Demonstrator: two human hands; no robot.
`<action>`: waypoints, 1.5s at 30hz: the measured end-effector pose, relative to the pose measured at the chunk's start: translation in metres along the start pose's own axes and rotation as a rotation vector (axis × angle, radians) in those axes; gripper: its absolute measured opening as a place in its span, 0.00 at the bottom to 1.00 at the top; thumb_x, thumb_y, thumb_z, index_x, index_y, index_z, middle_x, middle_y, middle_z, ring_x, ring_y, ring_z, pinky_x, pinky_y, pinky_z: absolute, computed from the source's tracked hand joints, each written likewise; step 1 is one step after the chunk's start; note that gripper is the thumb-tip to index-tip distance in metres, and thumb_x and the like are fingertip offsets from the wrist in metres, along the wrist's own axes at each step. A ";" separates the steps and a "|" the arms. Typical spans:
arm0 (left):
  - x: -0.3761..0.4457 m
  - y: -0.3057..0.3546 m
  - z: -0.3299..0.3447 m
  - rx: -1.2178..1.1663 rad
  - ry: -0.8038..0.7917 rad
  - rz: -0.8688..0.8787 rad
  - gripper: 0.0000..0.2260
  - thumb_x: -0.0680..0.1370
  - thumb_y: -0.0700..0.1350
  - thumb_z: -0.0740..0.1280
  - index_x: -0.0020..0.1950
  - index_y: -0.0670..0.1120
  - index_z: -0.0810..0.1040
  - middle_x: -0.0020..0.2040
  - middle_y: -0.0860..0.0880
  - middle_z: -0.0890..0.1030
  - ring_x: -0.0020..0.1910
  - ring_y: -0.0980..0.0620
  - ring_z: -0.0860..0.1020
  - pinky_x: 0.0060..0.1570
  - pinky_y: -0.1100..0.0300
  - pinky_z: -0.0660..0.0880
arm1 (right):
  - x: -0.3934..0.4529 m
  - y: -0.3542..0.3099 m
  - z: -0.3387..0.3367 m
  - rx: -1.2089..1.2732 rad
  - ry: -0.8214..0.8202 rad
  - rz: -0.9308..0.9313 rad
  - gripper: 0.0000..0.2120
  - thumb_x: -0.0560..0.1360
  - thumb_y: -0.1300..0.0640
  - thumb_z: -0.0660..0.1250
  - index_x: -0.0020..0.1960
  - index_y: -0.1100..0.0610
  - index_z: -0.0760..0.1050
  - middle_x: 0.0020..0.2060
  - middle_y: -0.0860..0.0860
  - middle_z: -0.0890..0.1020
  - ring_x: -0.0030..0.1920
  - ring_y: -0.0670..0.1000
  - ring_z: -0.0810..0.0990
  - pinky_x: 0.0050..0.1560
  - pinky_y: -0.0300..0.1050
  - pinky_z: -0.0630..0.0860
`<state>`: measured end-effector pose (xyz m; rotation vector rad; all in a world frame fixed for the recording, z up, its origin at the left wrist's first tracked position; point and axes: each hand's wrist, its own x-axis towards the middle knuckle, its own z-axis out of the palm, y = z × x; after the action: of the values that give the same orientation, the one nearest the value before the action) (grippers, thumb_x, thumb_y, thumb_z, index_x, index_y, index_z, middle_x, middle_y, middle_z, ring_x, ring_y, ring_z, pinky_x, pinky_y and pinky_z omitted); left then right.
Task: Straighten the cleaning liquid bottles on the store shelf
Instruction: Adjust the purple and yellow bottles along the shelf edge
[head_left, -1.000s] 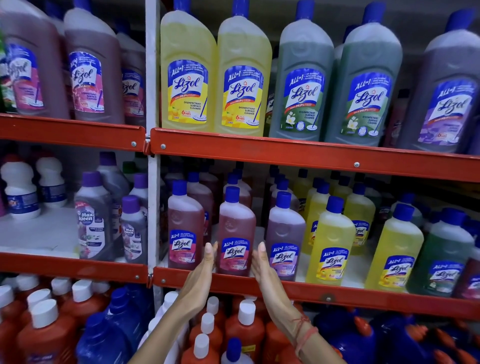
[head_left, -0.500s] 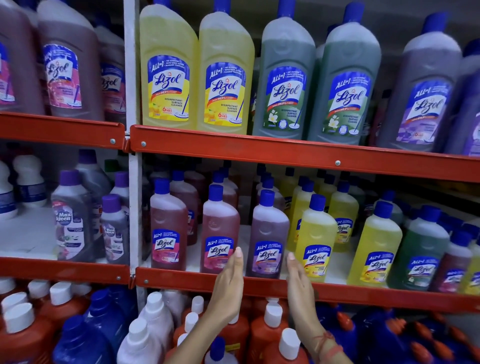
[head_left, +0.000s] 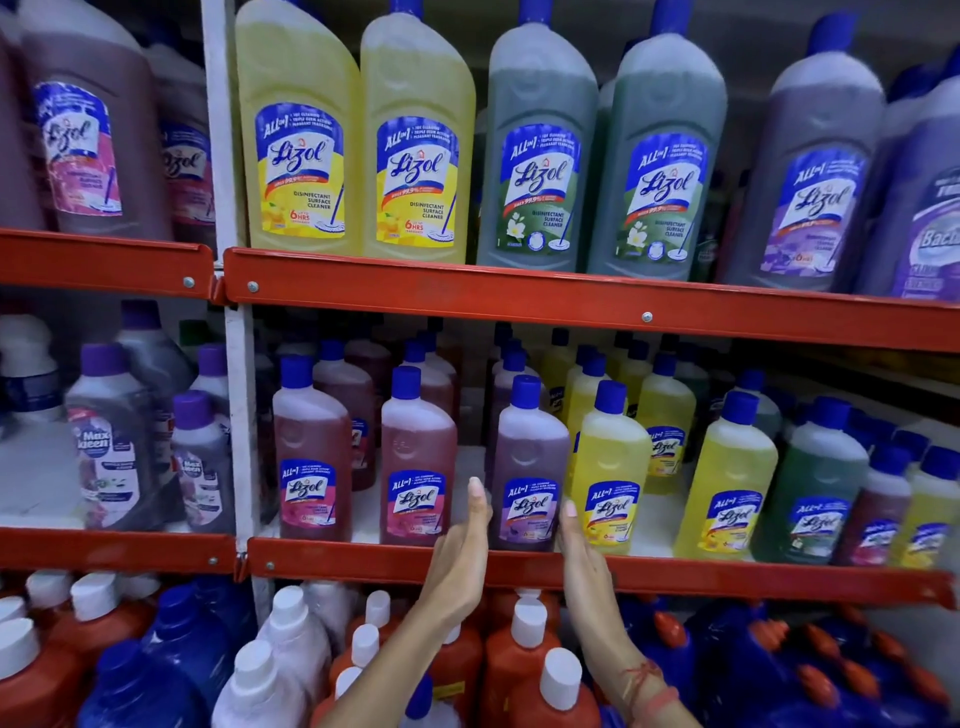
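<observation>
Two flat, open hands flank a purple Lizol bottle (head_left: 529, 467) at the front of the red middle shelf (head_left: 675, 574). The left hand (head_left: 462, 545) and right hand (head_left: 582, 556) press extended fingers (head_left: 477, 501) along its sides (nothing clenched), between a pink bottle (head_left: 418, 462) and a yellow bottle (head_left: 609, 473).

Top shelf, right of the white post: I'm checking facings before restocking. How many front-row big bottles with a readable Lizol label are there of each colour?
yellow bottles: 2
green bottles: 2
purple bottle: 1
Total: 5
</observation>
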<state>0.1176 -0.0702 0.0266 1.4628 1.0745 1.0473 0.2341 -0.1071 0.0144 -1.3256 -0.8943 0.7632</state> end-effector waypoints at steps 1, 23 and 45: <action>0.001 -0.002 0.001 0.012 -0.001 0.000 0.39 0.63 0.80 0.40 0.50 0.60 0.81 0.41 0.61 0.78 0.48 0.59 0.76 0.58 0.56 0.67 | 0.000 -0.001 -0.001 -0.002 -0.002 0.003 0.32 0.68 0.28 0.54 0.56 0.48 0.81 0.54 0.48 0.84 0.57 0.49 0.80 0.67 0.52 0.72; -0.016 -0.014 0.059 0.038 0.022 0.216 0.20 0.79 0.58 0.54 0.56 0.49 0.80 0.53 0.53 0.83 0.54 0.56 0.79 0.57 0.61 0.72 | 0.022 0.011 -0.062 0.035 0.295 -0.132 0.19 0.78 0.39 0.55 0.46 0.48 0.80 0.49 0.51 0.85 0.56 0.55 0.81 0.63 0.56 0.74; 0.012 0.003 0.095 -0.098 -0.134 0.012 0.43 0.67 0.78 0.39 0.68 0.57 0.74 0.68 0.53 0.77 0.67 0.54 0.74 0.72 0.53 0.63 | 0.050 0.005 -0.100 0.076 0.168 -0.074 0.28 0.79 0.39 0.50 0.68 0.54 0.72 0.59 0.49 0.77 0.60 0.49 0.75 0.62 0.44 0.67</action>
<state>0.2129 -0.0801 0.0181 1.4407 0.9076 0.9825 0.3460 -0.1100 0.0124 -1.2632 -0.7690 0.6125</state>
